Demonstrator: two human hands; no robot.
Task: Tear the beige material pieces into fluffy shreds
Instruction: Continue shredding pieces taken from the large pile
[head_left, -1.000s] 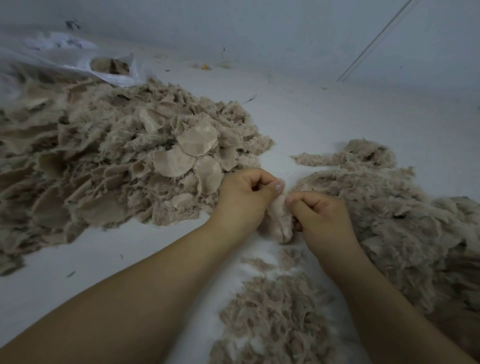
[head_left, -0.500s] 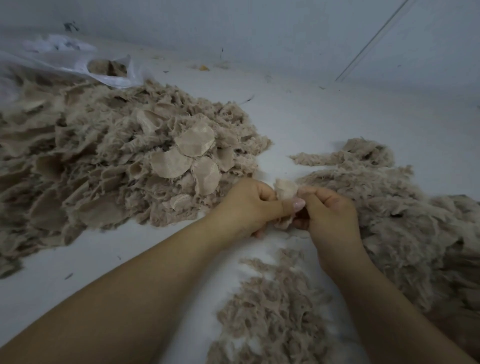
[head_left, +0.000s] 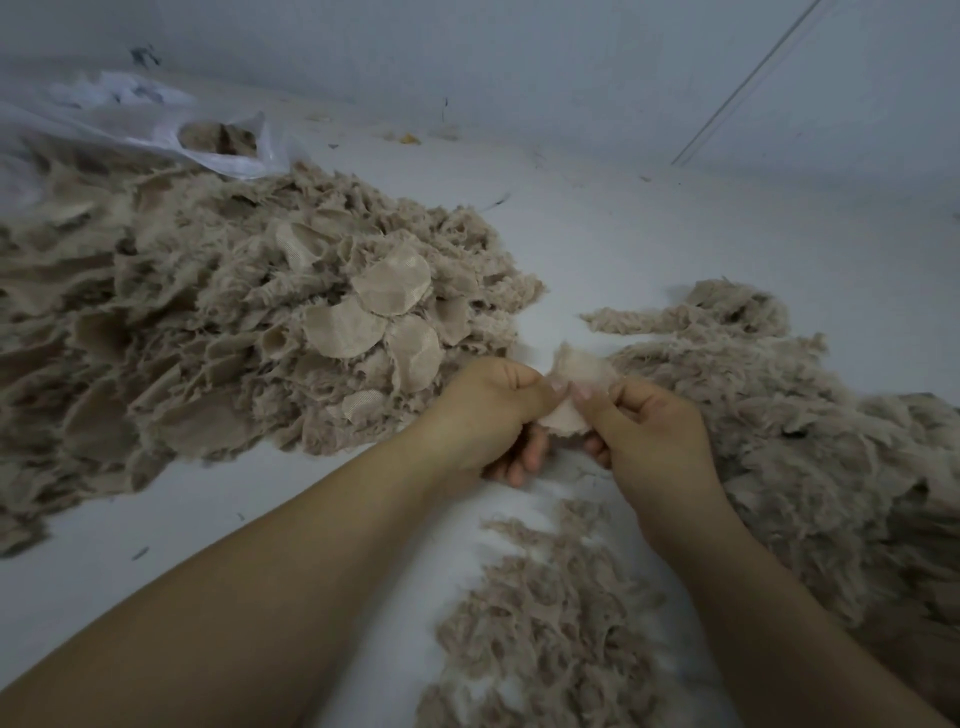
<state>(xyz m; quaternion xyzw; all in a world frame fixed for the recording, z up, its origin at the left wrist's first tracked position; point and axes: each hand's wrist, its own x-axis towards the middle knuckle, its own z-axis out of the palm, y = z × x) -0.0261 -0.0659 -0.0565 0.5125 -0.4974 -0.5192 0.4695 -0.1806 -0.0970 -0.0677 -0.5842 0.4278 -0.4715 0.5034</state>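
You're mid-tear here — your left hand (head_left: 488, 410) and right hand (head_left: 649, 426) both pinch one beige piece (head_left: 574, 387) between thumb and curled fingers, held up between the two piles. Next move, I'd guess: pull apart firmly, sideways

A white surface (head_left: 649, 249) carries a big pile of beige pieces (head_left: 218, 332) at nine o'clock, fluffy shreds (head_left: 810, 447) at three, a smaller shred heap (head_left: 545, 613) at six, and a plastic bag (head_left: 156, 124) at eleven.
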